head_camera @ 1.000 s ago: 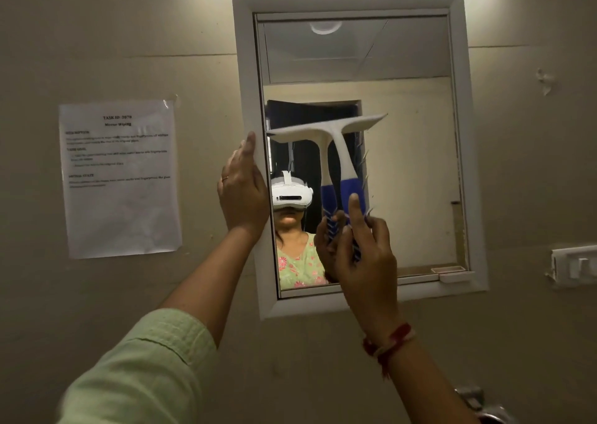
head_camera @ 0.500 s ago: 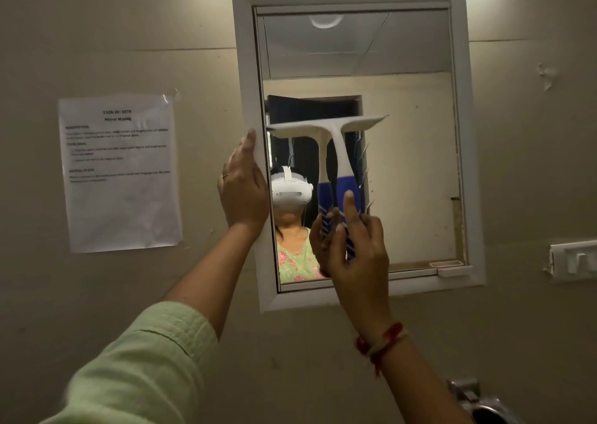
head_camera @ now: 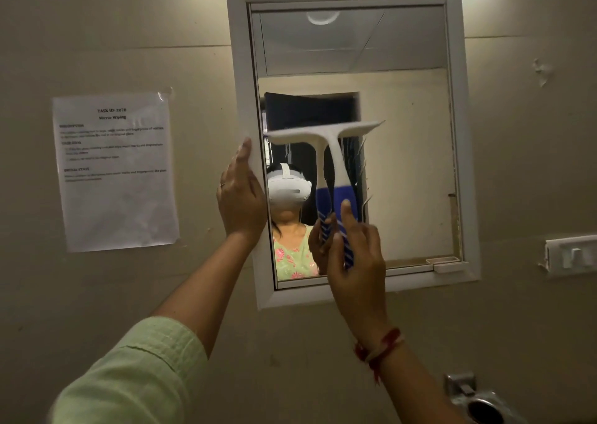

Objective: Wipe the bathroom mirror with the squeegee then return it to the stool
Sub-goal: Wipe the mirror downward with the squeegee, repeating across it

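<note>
Both hands busy: left hand (head_camera: 240,194) flat on mirror (head_camera: 403,171) frame, right hand (head_camera: 355,255) gripping squeegee (head_camera: 336,165) mid-frame; press blade flush, pull steady.

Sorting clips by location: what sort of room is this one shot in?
Probably a home bathroom: a white-framed rectangular wall mirror under a light strip, a metal tap fitting low on the plain beige wall, and a white-and-blue plastic squeegee in the right hand.
</note>
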The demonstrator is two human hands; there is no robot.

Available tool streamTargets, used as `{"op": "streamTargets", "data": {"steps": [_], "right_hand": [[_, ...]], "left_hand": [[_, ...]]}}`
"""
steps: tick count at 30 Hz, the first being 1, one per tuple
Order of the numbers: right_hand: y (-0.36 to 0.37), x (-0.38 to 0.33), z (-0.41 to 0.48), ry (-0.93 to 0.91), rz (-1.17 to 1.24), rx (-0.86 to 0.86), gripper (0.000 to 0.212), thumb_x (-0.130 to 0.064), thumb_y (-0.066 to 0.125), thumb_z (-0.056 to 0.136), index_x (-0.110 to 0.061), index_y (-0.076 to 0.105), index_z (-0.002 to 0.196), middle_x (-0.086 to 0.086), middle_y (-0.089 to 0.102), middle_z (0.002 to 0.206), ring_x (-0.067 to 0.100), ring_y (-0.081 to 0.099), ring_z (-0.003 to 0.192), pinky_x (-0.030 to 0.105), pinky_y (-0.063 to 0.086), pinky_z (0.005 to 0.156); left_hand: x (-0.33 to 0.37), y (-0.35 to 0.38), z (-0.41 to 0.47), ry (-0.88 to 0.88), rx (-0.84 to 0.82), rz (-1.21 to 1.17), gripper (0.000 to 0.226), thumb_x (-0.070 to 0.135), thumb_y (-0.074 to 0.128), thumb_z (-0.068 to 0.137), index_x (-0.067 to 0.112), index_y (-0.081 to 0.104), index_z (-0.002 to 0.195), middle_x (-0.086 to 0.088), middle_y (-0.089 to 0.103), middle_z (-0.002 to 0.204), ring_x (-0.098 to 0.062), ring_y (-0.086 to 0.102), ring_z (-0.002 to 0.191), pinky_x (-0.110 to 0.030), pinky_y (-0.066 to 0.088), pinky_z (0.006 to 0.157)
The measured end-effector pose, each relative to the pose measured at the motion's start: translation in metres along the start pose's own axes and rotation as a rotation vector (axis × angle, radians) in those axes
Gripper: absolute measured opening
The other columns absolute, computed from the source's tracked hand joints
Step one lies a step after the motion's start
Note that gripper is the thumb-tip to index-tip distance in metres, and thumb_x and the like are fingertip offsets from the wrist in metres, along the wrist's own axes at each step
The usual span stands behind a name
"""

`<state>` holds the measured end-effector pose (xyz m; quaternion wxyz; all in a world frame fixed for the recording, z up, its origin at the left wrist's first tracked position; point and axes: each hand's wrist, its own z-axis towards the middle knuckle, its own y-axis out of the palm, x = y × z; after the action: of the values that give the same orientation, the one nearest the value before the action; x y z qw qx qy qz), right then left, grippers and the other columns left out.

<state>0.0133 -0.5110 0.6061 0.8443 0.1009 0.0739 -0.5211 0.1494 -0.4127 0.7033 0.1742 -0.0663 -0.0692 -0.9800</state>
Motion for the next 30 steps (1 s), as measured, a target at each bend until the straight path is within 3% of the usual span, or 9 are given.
{"op": "streamTargets", "data": {"steps": [2, 5, 10, 12, 16, 21, 23, 27, 30], "right_hand": [[0.003, -0.003, 0.018, 0.015, 0.012, 0.024, 0.053, -0.009, 0.049, 0.092, -0.015, 0.030, 0.141, 0.000, 0.043, 0.106, -0.005, 0.051, 0.082, 0.009, 0.047, 0.073], [0.005, -0.002, 0.024, 0.025, 0.004, 0.016, 0.052, -0.010, 0.048, 0.093, -0.013, 0.031, 0.141, -0.003, 0.042, 0.104, -0.006, 0.050, 0.082, 0.005, 0.044, 0.072], [-0.003, 0.005, -0.029, 0.105, 0.066, -0.055, 0.052, -0.009, 0.049, 0.091, -0.020, 0.030, 0.139, 0.004, 0.048, 0.112, 0.010, 0.057, 0.087, 0.026, 0.056, 0.072], [-0.004, 0.005, -0.039, 0.117, 0.076, -0.061, 0.052, -0.010, 0.049, 0.091, -0.023, 0.030, 0.138, 0.001, 0.047, 0.115, 0.012, 0.058, 0.090, 0.028, 0.056, 0.073], [-0.003, 0.001, -0.007, 0.094, 0.054, -0.042, 0.052, -0.010, 0.048, 0.093, -0.019, 0.031, 0.141, -0.007, 0.043, 0.108, -0.005, 0.052, 0.085, 0.010, 0.046, 0.069], [-0.002, 0.003, 0.005, 0.099, 0.061, -0.057, 0.052, -0.012, 0.049, 0.093, -0.018, 0.031, 0.141, -0.006, 0.045, 0.110, -0.008, 0.051, 0.087, 0.006, 0.043, 0.072], [-0.005, 0.007, -0.019, 0.106, 0.064, -0.063, 0.054, -0.011, 0.049, 0.092, -0.023, 0.029, 0.140, -0.004, 0.046, 0.115, -0.003, 0.055, 0.089, 0.009, 0.047, 0.072], [-0.010, 0.009, -0.061, 0.118, 0.092, -0.090, 0.052, -0.013, 0.048, 0.091, -0.028, 0.028, 0.137, 0.006, 0.050, 0.120, 0.018, 0.061, 0.090, 0.033, 0.058, 0.071], [-0.005, 0.007, -0.042, 0.130, 0.106, -0.062, 0.050, -0.011, 0.047, 0.092, -0.022, 0.031, 0.138, -0.003, 0.047, 0.115, 0.014, 0.059, 0.090, 0.030, 0.057, 0.073]], "left_hand": [[0.001, 0.000, 0.000, -0.003, -0.003, 0.010, 0.044, 0.012, 0.034, 0.097, 0.013, 0.038, 0.140, -0.012, 0.054, 0.135, -0.031, 0.053, 0.120, -0.053, 0.046, 0.095], [0.001, -0.001, 0.000, 0.000, -0.006, 0.029, 0.044, 0.012, 0.033, 0.096, 0.013, 0.038, 0.140, -0.012, 0.055, 0.133, -0.031, 0.054, 0.117, -0.053, 0.047, 0.093], [0.001, -0.002, 0.000, -0.007, -0.024, 0.067, 0.045, 0.012, 0.034, 0.097, 0.016, 0.035, 0.142, -0.011, 0.056, 0.131, -0.030, 0.055, 0.116, -0.053, 0.044, 0.095], [0.001, -0.002, 0.000, -0.005, -0.025, 0.092, 0.046, 0.009, 0.036, 0.097, 0.017, 0.034, 0.143, -0.012, 0.057, 0.130, -0.030, 0.055, 0.115, -0.053, 0.044, 0.095], [0.003, -0.002, 0.001, -0.025, -0.036, 0.122, 0.049, 0.006, 0.037, 0.096, 0.019, 0.034, 0.143, -0.011, 0.057, 0.130, -0.030, 0.053, 0.116, -0.053, 0.041, 0.098], [0.005, -0.003, 0.000, -0.013, -0.017, 0.102, 0.045, 0.007, 0.036, 0.095, 0.013, 0.040, 0.139, -0.013, 0.058, 0.129, -0.033, 0.055, 0.114, -0.052, 0.042, 0.096], [0.007, -0.003, 0.000, -0.019, -0.020, 0.097, 0.044, 0.007, 0.035, 0.096, 0.012, 0.040, 0.139, -0.013, 0.057, 0.130, -0.032, 0.055, 0.115, -0.053, 0.043, 0.095], [0.008, -0.003, -0.002, -0.030, -0.034, 0.081, 0.046, 0.011, 0.031, 0.093, 0.012, 0.040, 0.139, -0.011, 0.055, 0.132, -0.032, 0.054, 0.116, -0.054, 0.042, 0.096], [0.008, -0.003, -0.001, -0.034, -0.028, 0.069, 0.045, 0.012, 0.031, 0.094, 0.011, 0.041, 0.138, -0.009, 0.054, 0.134, -0.030, 0.054, 0.118, -0.052, 0.042, 0.097]]}}
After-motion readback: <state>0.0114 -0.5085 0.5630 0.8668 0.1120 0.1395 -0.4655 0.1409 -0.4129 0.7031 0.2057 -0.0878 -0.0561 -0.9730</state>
